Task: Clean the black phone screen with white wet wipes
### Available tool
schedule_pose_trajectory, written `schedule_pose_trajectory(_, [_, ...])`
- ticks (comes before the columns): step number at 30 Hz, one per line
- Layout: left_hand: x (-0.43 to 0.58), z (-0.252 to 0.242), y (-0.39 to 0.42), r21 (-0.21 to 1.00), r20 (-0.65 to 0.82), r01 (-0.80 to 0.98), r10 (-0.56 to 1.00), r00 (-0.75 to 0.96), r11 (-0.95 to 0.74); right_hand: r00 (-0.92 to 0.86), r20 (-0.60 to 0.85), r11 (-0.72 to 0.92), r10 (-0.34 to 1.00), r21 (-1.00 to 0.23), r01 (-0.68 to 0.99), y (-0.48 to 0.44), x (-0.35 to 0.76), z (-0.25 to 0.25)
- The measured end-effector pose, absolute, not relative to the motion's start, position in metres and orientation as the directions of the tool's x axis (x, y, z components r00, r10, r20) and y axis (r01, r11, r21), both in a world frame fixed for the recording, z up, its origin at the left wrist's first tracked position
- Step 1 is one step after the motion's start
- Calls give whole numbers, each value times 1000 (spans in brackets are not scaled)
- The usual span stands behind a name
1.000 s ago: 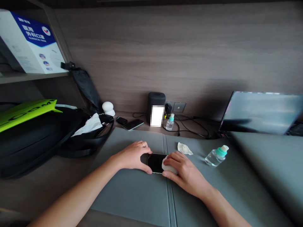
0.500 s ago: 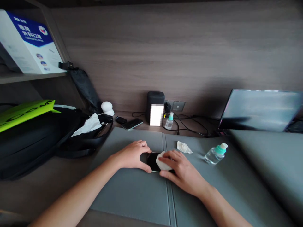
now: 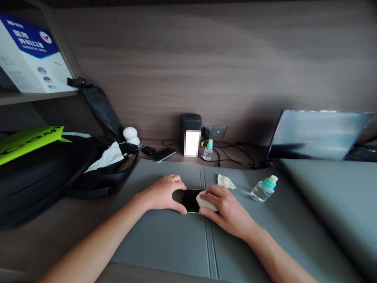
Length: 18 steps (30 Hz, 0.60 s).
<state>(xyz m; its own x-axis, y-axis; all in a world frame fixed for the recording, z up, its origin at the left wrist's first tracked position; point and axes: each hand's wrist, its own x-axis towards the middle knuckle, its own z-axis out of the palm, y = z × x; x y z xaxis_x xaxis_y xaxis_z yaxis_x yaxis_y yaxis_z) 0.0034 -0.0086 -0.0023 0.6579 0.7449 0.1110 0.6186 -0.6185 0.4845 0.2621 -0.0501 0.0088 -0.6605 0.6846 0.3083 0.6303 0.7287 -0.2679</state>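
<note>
A dark-screened smartphone (image 3: 190, 201) lies flat on the grey desk mat (image 3: 159, 239), sideways to me. Its left end is gripped between the thumb and fingers of my left hand (image 3: 166, 194), which wears a ring. My right hand (image 3: 222, 206) pinches a white tissue (image 3: 205, 201) and presses it on the right part of the screen; that end of the phone is hidden under the hand. Just beyond the right hand lies a crumpled tissue (image 3: 226, 181). To its right, a clear spray bottle (image 3: 263, 190) with a teal collar stands on the mat.
At the back are another phone (image 3: 163, 154), a black speaker (image 3: 191, 122), a second small bottle (image 3: 207, 151) and loose cables (image 3: 235, 155). A black bag (image 3: 44, 184) takes up the left side. A laptop screen (image 3: 315, 135) stands at the right, near a grey padded surface (image 3: 335, 188).
My right hand and the tissue have shifted slightly right along the phone, baring more of the screen. My left hand keeps its grip. The whole view has turned a little.
</note>
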Motion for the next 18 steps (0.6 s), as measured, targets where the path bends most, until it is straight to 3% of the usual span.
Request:
schedule_pose_trajectory(8, [4,-1,-8,485,120,609,737,665,-628,-635,356,724,685,-246,644,-47,261,3])
schedule_pose_trajectory(14, [4,-3,-8,485,119,614,743,659,-622,-695,291,754,657,-258,604,-51,259,4])
schedule_pose_trajectory(18, [4,-3,-7,497,117,610,745,657,-617,-635,347,720,690,-241,650,-48,261,1])
